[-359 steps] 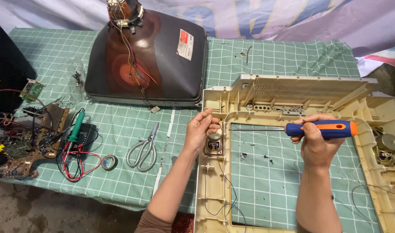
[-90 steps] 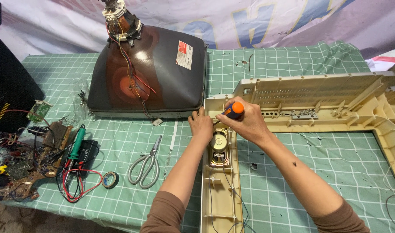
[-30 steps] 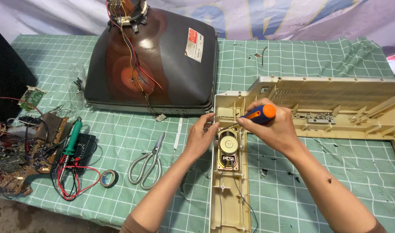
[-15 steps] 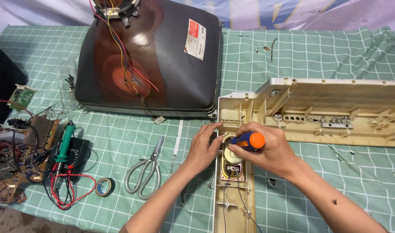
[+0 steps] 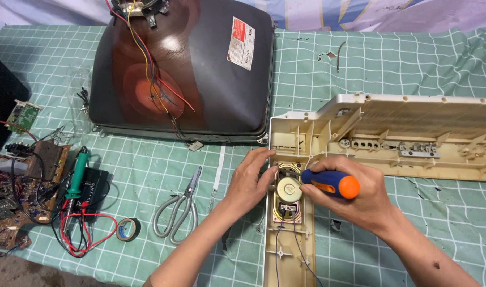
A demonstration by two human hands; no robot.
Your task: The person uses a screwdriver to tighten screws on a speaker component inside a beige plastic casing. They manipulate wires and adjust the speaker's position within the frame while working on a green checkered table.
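The right hand (image 5: 354, 199) grips a blue and orange screwdriver (image 5: 330, 183), tip at the speaker (image 5: 288, 194) set inside the beige plastic frame (image 5: 391, 133). Left of that speaker, the left hand (image 5: 251, 183) presses flat against the frame's edge, holding nothing.

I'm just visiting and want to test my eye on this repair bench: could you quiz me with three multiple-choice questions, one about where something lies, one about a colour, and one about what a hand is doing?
1. Where do the scissors lie?
A. On the green mat, left of the left hand
B. Inside the beige frame
C. On top of the picture tube

2. What colours is the screwdriver handle?
A. Green and black
B. Blue and orange
C. All red

3. What is the right hand doing?
A. Resting flat on the mat
B. Holding the scissors
C. Gripping the screwdriver at the speaker

Answers: 1 A, they sit on the checked mat between the tape roll and the left forearm. 2 B, a blue grip with an orange end. 3 C, the fingers wrap the handle beside the round speaker.
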